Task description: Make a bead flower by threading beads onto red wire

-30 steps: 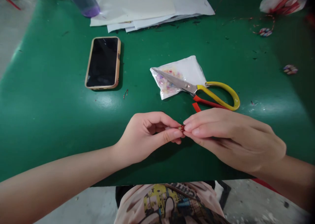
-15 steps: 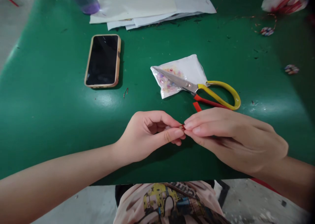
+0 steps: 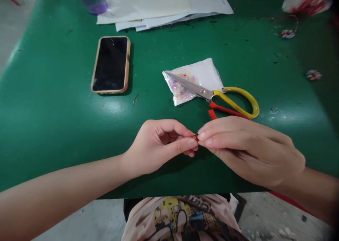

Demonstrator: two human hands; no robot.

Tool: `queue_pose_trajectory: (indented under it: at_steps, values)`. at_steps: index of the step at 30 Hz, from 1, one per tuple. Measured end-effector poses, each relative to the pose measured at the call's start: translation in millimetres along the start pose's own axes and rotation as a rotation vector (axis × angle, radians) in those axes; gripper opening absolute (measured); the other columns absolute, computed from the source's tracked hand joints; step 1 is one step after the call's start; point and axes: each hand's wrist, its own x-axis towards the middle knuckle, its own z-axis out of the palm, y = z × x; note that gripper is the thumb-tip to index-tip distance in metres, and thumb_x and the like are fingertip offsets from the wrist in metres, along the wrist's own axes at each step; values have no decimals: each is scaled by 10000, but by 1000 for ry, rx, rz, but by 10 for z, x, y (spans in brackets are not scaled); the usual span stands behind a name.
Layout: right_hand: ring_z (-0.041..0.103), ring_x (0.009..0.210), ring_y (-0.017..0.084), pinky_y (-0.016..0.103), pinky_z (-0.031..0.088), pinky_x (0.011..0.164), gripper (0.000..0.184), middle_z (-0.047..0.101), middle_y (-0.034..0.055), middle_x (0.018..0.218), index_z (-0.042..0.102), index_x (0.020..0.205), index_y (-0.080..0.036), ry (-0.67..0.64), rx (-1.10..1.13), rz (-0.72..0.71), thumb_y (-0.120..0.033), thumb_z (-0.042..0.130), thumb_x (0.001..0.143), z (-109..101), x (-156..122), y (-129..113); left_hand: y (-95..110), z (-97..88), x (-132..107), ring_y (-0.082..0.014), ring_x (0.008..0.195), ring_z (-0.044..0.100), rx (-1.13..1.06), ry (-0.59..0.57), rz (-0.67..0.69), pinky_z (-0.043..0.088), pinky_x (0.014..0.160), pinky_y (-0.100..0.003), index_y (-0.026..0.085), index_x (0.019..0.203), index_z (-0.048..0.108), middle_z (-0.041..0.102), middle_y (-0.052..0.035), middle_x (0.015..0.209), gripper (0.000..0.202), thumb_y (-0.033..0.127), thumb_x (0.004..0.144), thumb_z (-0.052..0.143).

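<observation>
a: where is the tiny shiny thing (image 3: pixel 195 137)?

b: right between the fingertips, in front of the person's tummy. it looks a bit gold and a bit red-brown. it's too small and too covered for me to tell what it is.

a: what are the hands doing?

b: the left hand (image 3: pixel 159 145) pinches one end with the thumb and pointing finger. the right hand (image 3: pixel 254 152) has its fingertips squeezed together on the other end.

a: how do you do that well?

b: i think the left hand should be the steady one, so the thing can't spin. the right hand can make small, slow moves. a big tug might bend it or make it pop out. if the right fingers hide it, slide them back a little so you can see.

a: and if it drops?

b: the green table (image 3: pixel 66 128) is under it, so it would likely land there. but it'd be hard to spot.

a: is anything in the way?

b: the scissors (image 3: pixel 202 91) lie just past the right hand, on top of a little bag of beads (image 3: pixel 209 73). the blades point away from both hands, which is good. just don't bump the handles. the phone (image 3: pixel 110 65) is well off to the left.
</observation>
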Motion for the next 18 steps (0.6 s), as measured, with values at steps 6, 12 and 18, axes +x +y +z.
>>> queue_pose_trajectory:
  at_steps: [6, 12, 18]
  values:
    - [681, 782, 126, 203, 579, 768, 192, 714, 1, 753, 644, 774, -194, 6, -68, -12, -7, 624, 738, -1, -6, -7, -8, -2, 1, -116, 566, 676, 23, 8, 23, 592, 572, -197, 122, 699, 645, 699, -11, 650, 85, 158, 700, 722]
    - [682, 784, 121, 207, 582, 785, 215, 722, -12, 798, 652, 789, -214, -24, -165, -42, -9, 599, 755, -6, -46, -4, -23, -12, 0, -109, 589, 674, 23, -7, 54, 586, 583, -191, 124, 700, 638, 692, -8, 676, 71, 125, 709, 708]
    - [672, 866, 127, 221, 565, 847, 179, 718, 15, 892, 641, 864, -196, -53, -112, -24, -55, 635, 754, -51, -51, 22, -34, -17, 18, -115, 692, 681, 99, -28, 198, 581, 659, -205, 135, 745, 640, 703, -12, 738, 61, 99, 731, 686]
